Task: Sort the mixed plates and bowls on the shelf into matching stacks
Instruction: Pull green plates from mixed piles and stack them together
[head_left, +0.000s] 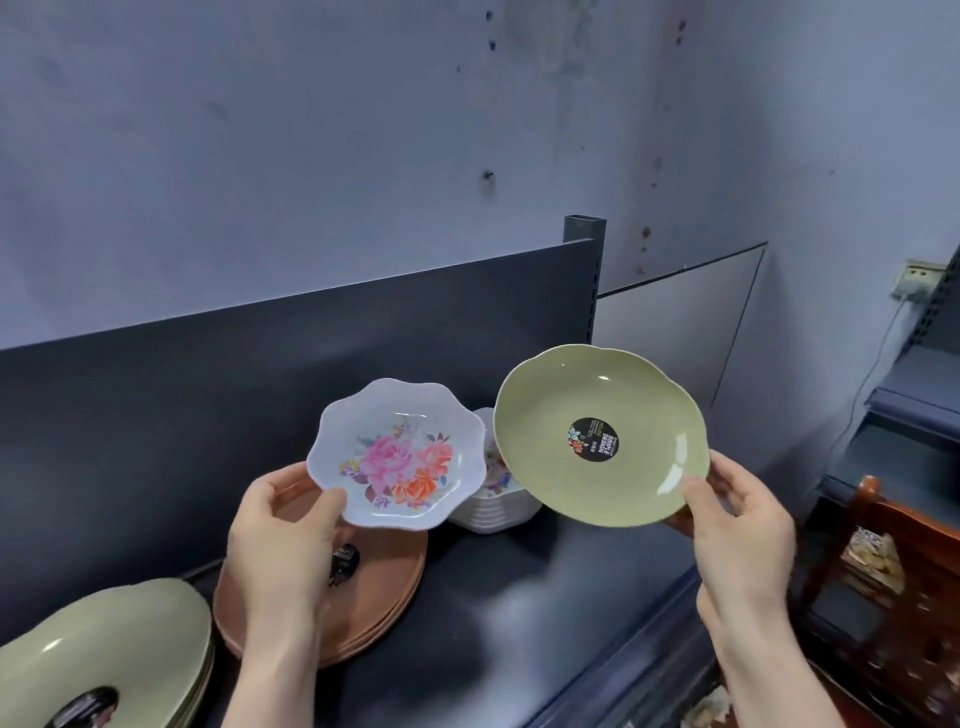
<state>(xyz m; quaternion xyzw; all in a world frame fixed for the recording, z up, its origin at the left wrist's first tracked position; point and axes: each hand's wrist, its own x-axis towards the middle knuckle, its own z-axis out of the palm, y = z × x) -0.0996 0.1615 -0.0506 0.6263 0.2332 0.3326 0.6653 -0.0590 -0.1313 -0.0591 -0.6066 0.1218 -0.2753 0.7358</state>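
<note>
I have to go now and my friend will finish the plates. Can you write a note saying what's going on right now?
Left hand holds the flowered white bowl. Right hand holds a green plate.
On the shelf: green stack at left, orange stack in the middle, white flowered stack behind.
Left to do: bowl onto the white stack, plate onto the green stack.

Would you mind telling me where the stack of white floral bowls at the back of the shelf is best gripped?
Probably low on the white bowl stack, at its bottom bowl's wall, from the front. Its upper part is hidden behind the held floral bowl and green plate, and the dark shelf in front is bare.
</note>
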